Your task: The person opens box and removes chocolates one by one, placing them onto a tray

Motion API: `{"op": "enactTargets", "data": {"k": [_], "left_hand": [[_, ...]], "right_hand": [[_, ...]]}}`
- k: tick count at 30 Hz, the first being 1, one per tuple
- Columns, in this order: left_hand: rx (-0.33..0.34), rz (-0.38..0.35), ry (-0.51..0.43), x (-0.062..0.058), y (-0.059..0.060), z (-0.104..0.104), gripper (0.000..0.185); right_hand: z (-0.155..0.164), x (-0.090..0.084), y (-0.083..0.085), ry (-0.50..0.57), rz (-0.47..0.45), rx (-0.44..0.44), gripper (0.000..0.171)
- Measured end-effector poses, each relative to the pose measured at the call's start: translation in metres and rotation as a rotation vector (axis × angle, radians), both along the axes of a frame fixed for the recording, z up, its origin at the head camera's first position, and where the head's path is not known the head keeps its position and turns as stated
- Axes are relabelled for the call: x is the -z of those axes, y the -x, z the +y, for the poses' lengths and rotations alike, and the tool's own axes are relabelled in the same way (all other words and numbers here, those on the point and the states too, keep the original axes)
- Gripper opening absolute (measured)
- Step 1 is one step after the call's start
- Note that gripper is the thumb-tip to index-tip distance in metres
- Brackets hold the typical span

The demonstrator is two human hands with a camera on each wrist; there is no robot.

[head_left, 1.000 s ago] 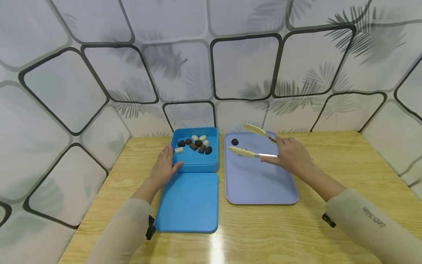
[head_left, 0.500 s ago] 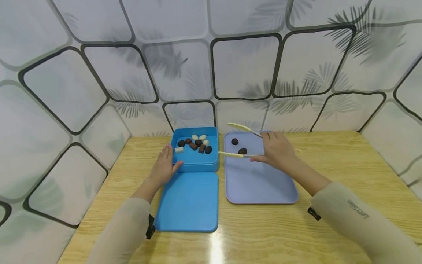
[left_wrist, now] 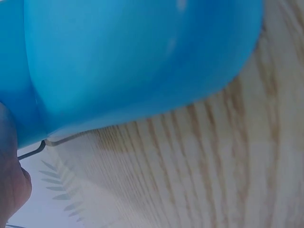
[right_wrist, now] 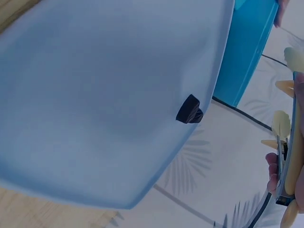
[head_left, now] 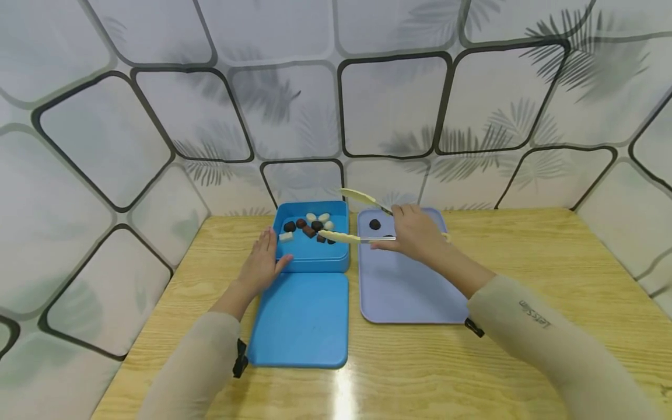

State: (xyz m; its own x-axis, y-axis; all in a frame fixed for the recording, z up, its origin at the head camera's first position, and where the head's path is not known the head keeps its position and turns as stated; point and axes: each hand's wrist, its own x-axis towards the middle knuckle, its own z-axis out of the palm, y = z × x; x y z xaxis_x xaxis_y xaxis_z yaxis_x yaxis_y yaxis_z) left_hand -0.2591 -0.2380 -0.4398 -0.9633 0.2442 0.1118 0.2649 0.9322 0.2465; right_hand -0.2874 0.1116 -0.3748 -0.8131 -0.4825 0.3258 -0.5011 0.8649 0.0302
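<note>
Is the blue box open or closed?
Open. The blue box has no lid on; dark and white pieces show inside, and its lid lies flat on the table in front of it.

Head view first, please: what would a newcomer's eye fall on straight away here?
Probably the cream tongs, gripped by the right hand and held open with their tips over the blue box of dark and white pieces. The left hand rests against the box's left side, and the lavender tray beside it holds a dark piece.
</note>
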Motion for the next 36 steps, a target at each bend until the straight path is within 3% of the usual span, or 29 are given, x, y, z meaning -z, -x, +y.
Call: {"op": "enactTargets", "data": {"k": [10,16,27,36], "left_hand": [[-0.004,-0.003,0.005,-0.004,0.001,0.0,0.078],[-0.001,0.015,0.013,-0.004,0.004,-0.001,0.078],[-0.007,0.036,0.033,-0.001,-0.003,-0.008,0.076],[0.029,0.037,0.076,-0.002,0.0,-0.002,0.075]], "right_hand": [[-0.028,-0.008,0.011,-0.067,-0.085,0.003,0.095],[-0.042,-0.011,0.016,-0.168,-0.045,-0.027,0.095],[-0.078,-0.005,0.022,-0.31,0.078,-0.102,0.094],[-0.098,0.0,0.026,-0.394,-0.063,-0.069,0.092]]}}
